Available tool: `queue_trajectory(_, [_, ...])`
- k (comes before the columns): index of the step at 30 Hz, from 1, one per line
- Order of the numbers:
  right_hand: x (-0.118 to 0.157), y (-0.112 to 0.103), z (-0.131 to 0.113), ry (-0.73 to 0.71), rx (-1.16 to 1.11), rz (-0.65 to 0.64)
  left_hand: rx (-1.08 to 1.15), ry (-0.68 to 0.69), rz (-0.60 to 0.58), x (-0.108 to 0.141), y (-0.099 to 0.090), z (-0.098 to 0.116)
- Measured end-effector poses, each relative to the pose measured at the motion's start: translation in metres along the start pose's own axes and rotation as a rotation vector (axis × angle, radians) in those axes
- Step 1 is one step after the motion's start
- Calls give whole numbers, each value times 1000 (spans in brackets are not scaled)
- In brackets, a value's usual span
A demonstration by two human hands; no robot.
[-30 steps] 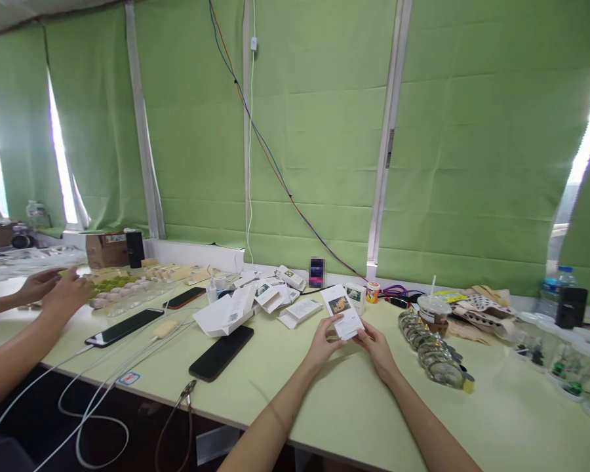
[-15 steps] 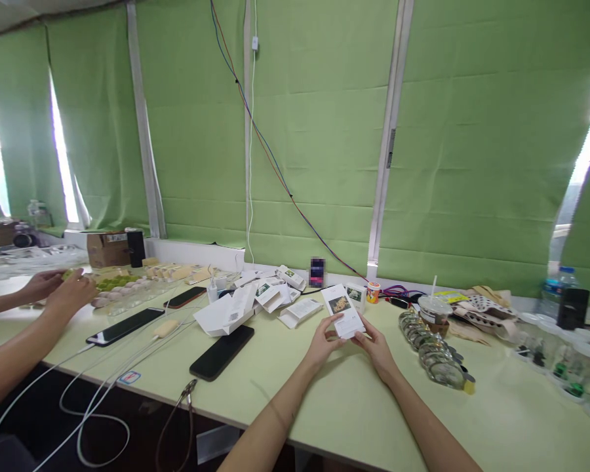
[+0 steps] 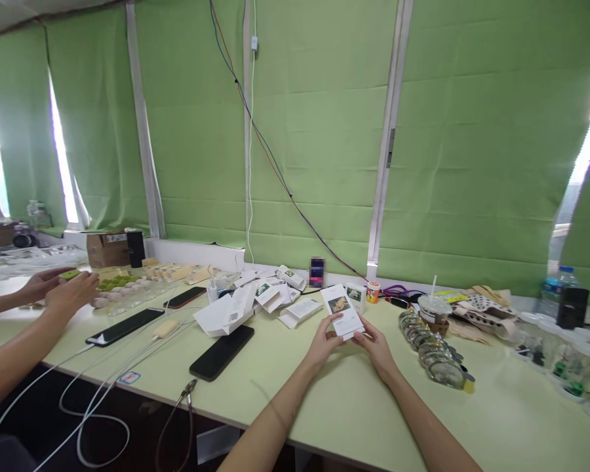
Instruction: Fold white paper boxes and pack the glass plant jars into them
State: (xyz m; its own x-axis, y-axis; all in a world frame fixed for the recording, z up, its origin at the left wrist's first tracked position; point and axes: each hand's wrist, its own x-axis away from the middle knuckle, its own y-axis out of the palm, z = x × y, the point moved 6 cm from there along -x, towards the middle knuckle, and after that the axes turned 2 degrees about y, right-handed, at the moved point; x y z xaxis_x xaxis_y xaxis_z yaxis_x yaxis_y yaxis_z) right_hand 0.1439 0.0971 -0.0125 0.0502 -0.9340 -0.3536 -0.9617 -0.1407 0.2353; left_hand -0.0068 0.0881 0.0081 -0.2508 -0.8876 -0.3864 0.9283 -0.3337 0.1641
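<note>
Both of my hands hold a white printed box (image 3: pixel 342 310) with a picture on its upper part, raised over the table in front of me. My left hand (image 3: pixel 326 339) grips its left side, thumb and fingers at the lower edge. At the lower right corner, my right hand (image 3: pixel 373 346) pinches it. Behind the held box stands another small white box (image 3: pixel 356 296). To the left lies a pile of white boxes and flattened cartons (image 3: pixel 270 293), with one box (image 3: pixel 299 313) lying nearest my left hand.
Phones (image 3: pixel 221 354) and white cables lie left on the pale table (image 3: pixel 265 400). Stacked clear round packs (image 3: pixel 431 351), a lidded cup (image 3: pixel 433 308) and clear jars (image 3: pixel 573 360) are at right. Another person's hands (image 3: pixel 69 288) hold a green item at far left.
The other person's hands have shifted slightly, and the green item in them shows more. My hands and the held box have hardly moved.
</note>
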Motion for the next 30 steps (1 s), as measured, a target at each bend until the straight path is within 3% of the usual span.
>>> queue_trajectory(17, [0, -1, -4, 6, 28, 32, -120, 68, 20, -5, -8, -5])
queue_trajectory(30, [4, 11, -9, -35, 148, -52, 16, -51, -9, 0, -3, 0])
